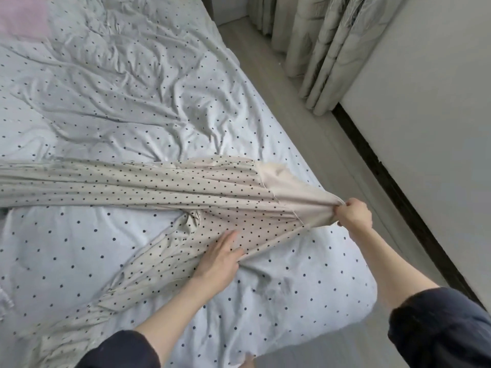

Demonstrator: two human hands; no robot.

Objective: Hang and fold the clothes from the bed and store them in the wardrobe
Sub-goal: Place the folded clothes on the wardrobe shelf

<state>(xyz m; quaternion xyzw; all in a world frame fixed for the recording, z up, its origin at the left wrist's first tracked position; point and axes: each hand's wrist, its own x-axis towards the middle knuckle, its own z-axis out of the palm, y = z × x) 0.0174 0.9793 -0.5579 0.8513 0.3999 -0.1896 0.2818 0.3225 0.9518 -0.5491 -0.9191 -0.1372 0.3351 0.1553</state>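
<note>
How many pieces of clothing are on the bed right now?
1: a beige polka-dot garment stretched across the bed, gripped by the right hand, left hand resting on it. A pink patch top left is unclear.

Two bare forearms enter from the lower edge; each ends in a bare hand, the left hand (220,257) and the right hand (354,212); no rings, watch or bracelet show on either wrist or on the fingers in view. Both arms wear dark navy sleeves; the left sleeve (119,350) is pushed up to the elbow, its cuff edge bunched in soft folds; the right sleeve (438,325) is likewise pushed up, with a thick rolled edge; the fabric looks matte, plain and unpatterned.
</note>
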